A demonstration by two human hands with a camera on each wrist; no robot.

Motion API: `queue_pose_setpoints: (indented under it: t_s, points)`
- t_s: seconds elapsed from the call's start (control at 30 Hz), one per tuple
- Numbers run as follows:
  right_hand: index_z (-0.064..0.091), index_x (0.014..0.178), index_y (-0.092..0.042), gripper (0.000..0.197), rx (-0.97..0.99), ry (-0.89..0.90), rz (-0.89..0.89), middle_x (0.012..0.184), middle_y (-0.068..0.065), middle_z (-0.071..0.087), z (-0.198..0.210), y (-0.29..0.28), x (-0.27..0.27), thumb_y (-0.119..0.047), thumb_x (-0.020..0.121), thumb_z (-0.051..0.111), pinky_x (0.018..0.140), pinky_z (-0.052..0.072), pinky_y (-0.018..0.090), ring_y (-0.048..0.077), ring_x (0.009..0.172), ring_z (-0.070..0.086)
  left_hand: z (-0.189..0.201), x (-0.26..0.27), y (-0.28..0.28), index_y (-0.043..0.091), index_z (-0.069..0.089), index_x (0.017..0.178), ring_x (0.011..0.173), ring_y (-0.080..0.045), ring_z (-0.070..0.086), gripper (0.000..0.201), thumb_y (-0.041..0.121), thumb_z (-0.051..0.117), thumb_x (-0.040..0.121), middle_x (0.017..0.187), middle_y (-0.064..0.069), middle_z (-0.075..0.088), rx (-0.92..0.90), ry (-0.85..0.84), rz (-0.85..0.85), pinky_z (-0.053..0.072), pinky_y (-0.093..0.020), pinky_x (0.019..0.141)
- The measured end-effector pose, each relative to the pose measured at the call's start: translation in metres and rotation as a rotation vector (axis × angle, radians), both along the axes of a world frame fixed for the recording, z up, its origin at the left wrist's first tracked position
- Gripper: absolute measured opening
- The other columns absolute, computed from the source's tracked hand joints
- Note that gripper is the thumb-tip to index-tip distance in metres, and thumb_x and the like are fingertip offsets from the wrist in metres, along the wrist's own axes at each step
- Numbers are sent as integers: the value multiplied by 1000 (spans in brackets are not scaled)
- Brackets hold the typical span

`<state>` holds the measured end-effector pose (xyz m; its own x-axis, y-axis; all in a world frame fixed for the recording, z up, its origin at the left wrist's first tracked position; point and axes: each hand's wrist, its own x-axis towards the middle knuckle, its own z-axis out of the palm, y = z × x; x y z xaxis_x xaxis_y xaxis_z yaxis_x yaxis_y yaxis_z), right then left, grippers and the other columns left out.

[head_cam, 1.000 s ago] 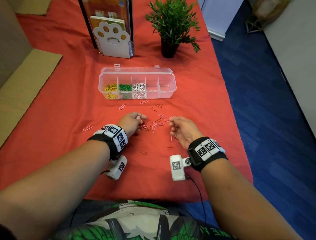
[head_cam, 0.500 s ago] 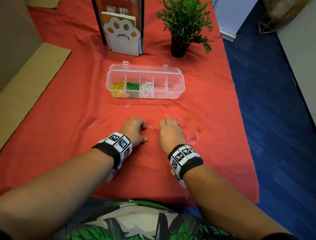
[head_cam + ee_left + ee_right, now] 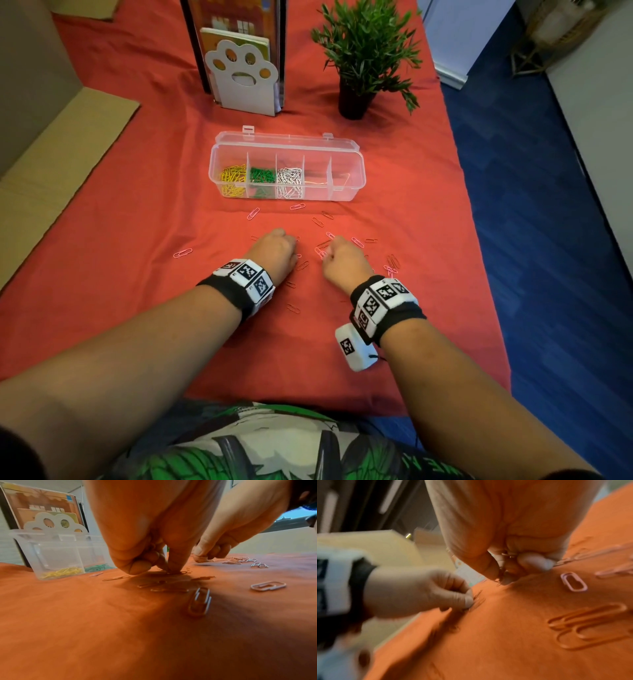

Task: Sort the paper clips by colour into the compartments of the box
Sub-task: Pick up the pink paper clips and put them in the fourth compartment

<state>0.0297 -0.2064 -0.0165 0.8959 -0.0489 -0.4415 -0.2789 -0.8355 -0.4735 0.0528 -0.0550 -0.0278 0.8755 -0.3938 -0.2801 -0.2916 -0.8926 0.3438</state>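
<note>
1. Cloth [image 3: 137,212], red-orange, covered the whole table and carried everything else.
2. Bookend [image 3: 244,82] with a white paw cut-out and a potted plant [image 3: 366,51] stood at the far edge, well apart from the hands.
3. Box [image 3: 287,171], clear plastic with its lid folded back, sat in the middle; yellow clips [image 3: 233,180] filled its leftmost compartment, green clips [image 3: 262,176] the next, white clips [image 3: 290,181] the third (the two right-hand compartments looked nearly bare).
4. Left hand [image 3: 275,255] was knuckles-up on the cloth just in front of the box, its fingertips [image 3: 173,566] pinched down on an orange clip [image 3: 180,572].
5. Right hand [image 3: 344,262], beside it, had its fingers curled around a few clips [image 3: 508,554], with pink clips [image 3: 322,253] poking out.
6. Loose clips [image 3: 392,263], pink and orange, lay scattered around both hands; one pink clip [image 3: 183,253] lay off alone to the left.
</note>
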Motion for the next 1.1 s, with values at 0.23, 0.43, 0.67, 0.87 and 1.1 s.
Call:
queue_pose_setpoints:
  t_s: [0.23,0.43,0.67,0.87,1.1]
  points:
    - [52,72,-20,28,698,18,-555,65,-2,47,-2,-24,-4,5,83,43,47,30,22,10,53,37,-6,1,-2,-1,57,105,101,-37,56,26,19,50,89,107,-19,55,69,49,-42,47,-43,91]
    - [55,83,-11,25,1139,122,-785,66,0,42,14,-40,-3,2,83,34,49,28,20,9,54,34,-5,-5,0,1,58,98,95,-34,56,25,21,44,92,101,-20,57,-62,99,-11,45,-41,89]
    - [51,69,-13,20,1041,166,-774,63,-1,42,15,-37,18,-15,88,44,45,35,21,11,52,36,42,-4,18,15,47,62,50,-12,36,12,15,41,72,59,-1,42,-1359,972,730,35,-21,48]
    - [58,102,-3,27,-100,-52,-102,104,15,59,1,-17,44,-23,89,46,90,44,36,29,99,56,48,0,42,12,44,64,53,-17,45,10,19,40,57,64,-8,52,-1716,1041,753,44,-22,51]
    - [46,123,-3,39,-410,-155,119,123,15,46,-9,7,45,-11,85,43,93,43,40,33,114,45,36,15,66,16,54,71,46,-16,44,14,21,51,84,54,0,50,-819,433,958,35,-22,45]
